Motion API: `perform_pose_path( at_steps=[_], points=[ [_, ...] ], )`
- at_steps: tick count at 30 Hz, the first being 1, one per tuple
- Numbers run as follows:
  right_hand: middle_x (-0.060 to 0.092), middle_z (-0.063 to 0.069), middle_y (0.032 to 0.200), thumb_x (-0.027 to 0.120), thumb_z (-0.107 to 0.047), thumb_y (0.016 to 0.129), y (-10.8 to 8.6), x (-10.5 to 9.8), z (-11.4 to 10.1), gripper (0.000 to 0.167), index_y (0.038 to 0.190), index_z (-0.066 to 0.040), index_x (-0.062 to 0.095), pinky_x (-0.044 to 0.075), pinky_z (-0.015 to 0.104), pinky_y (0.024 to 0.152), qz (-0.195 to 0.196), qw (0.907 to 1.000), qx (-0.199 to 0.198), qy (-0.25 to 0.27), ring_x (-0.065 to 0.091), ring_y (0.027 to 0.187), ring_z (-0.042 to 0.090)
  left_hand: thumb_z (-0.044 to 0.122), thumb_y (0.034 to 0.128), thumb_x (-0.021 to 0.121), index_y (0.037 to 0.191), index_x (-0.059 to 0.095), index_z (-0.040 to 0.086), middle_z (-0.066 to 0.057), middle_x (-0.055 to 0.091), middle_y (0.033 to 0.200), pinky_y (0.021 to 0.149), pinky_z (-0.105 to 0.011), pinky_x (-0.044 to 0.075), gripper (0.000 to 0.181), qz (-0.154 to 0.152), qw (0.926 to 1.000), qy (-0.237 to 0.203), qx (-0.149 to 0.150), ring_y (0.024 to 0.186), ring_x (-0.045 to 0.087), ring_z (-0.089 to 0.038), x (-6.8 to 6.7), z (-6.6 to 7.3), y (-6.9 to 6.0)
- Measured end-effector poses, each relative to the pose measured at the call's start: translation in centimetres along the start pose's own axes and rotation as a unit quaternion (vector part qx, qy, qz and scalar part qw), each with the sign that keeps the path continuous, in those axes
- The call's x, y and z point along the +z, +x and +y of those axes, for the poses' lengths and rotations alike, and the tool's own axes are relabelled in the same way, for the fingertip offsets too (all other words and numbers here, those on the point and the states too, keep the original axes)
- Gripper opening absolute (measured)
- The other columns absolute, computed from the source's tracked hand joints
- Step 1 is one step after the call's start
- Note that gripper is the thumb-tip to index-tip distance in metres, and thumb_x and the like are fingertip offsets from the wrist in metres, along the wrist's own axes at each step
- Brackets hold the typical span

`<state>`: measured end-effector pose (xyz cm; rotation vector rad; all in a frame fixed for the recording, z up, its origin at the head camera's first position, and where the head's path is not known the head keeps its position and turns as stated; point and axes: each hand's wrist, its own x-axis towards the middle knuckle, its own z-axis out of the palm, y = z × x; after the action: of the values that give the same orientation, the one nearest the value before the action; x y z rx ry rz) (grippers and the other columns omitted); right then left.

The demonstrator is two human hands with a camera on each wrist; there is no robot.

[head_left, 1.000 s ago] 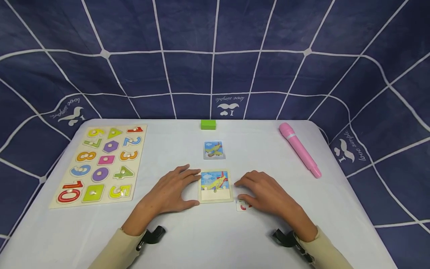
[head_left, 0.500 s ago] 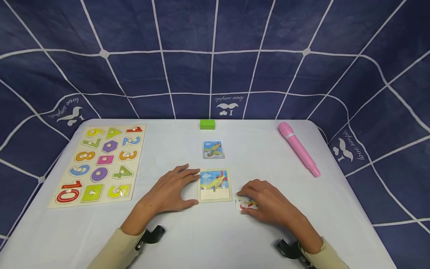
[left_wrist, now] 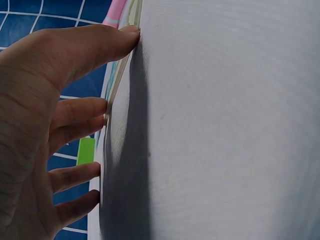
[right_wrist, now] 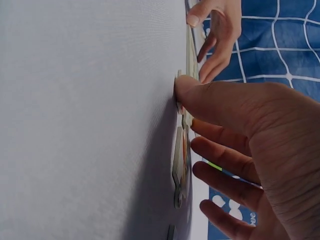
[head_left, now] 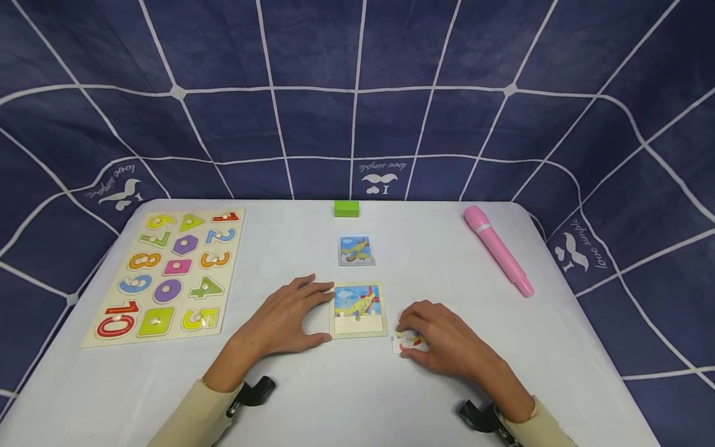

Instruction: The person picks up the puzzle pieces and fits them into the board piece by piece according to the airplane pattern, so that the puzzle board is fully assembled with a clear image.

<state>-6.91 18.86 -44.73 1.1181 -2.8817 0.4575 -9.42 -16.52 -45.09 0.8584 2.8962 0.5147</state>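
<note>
In the head view a square puzzle board (head_left: 359, 331) with an airplane picture lies mid-table, its lower strip bare. My left hand (head_left: 285, 316) rests at the board's left side, thumb and fingertips touching its edge; the left wrist view shows these fingers (left_wrist: 80, 109) spread and fairly straight. To the board's right, my right hand (head_left: 447, 338) pinches a small puzzle piece (head_left: 409, 341) between thumb and fingers, partly covering it. From the right wrist view, the thumb (right_wrist: 220, 100) lies on the piece's near edge (right_wrist: 179, 107), and other loose pieces (right_wrist: 177, 162) lie beneath the hand.
A small airplane picture card (head_left: 355, 249) lies beyond the board, with a green block (head_left: 346, 209) behind it at the table's far edge. On the left is a number-and-shape peg board (head_left: 190, 316); at the right, a pink microphone-like toy (head_left: 499, 250). Blue gridded cloth (head_left: 313, 124) hangs behind.
My right hand has moved a little down and away from the board, and its thumb and fingers have come onto the puzzle piece. The left hand has stayed at the board.
</note>
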Motion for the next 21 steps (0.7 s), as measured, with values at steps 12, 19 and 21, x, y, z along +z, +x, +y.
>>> perform_pose_path(
  at_steps=[12, 19, 21],
  points=[
    [0.07, -0.01, 0.11, 0.092, -0.04, 0.085, 0.5, -0.3, -0.3, 0.039, 0.115, -0.02, 0.078, 0.052, 0.041, 0.105, 0.013, 0.9992, -0.024, -0.031, 0.064, 0.11, 0.013, 0.058, 0.0817, 0.088, 0.15, 0.066, 0.02, 0.005, 0.054, 0.163, 0.117, -0.063, 0.044, 0.082, 0.006, 1.0, 0.004, 0.003, 0.157, 0.04, -0.033, 0.1, 0.1, -0.1],
    [0.072, -0.01, 0.109, 0.09, -0.042, 0.087, 1.6, -0.6, -0.8, 0.038, 0.116, -0.02, 0.078, 0.051, 0.039, 0.107, 0.023, 0.9982, -0.045, -0.033, 0.064, 0.108, 0.012, 0.058, 0.0816, 0.088, 0.15, 0.066, 0.02, 0.005, 0.054, 0.162, 0.117, -0.064, 0.043, 0.081, 0.006, 1.0, 0.0, -0.002, 0.157, 0.039, -0.033, 0.0, 0.0, -0.1],
    [0.072, -0.01, 0.109, 0.09, -0.042, 0.087, 2.0, -0.7, -1.0, 0.038, 0.116, -0.02, 0.078, 0.05, 0.039, 0.108, 0.023, 0.9979, -0.049, -0.035, 0.065, 0.109, 0.013, 0.058, 0.0816, 0.088, 0.15, 0.066, 0.02, 0.005, 0.054, 0.162, 0.117, -0.064, 0.043, 0.081, 0.006, 1.0, 0.0, -0.002, 0.157, 0.039, -0.033, 0.0, 0.0, -0.1]
  ],
)
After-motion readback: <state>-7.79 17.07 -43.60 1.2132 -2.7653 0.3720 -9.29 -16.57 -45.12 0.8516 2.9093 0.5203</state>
